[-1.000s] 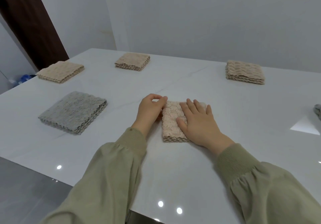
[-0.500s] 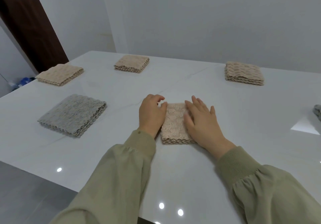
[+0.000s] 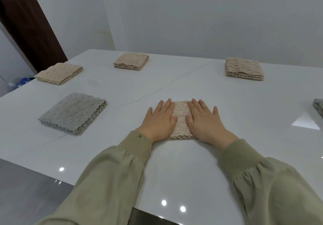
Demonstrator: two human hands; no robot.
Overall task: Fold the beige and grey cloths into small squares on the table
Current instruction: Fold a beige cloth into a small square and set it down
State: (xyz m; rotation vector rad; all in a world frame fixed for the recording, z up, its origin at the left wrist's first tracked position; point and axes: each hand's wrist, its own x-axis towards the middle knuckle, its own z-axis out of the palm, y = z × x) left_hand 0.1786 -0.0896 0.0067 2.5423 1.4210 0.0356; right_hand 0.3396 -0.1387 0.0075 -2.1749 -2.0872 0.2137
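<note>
Nearest the camera, two olive-green sleeves (image 3: pixel 111 176) reach over the white table (image 3: pixel 174 169) to a folded beige cloth (image 3: pixel 181 120) at its middle, where the left hand (image 3: pixel 160 121) and right hand (image 3: pixel 203 120) lie flat side by side on it, fingers straight and pressing down, gripping nothing. To the left lies a folded grey cloth (image 3: pixel 73 113), and at the right edge a second grey cloth (image 3: pixel 319 107) shows only partly. Farther back sit three folded beige stacks: far left (image 3: pixel 59 75), centre (image 3: pixel 131 61) and right (image 3: pixel 243 68).
</note>
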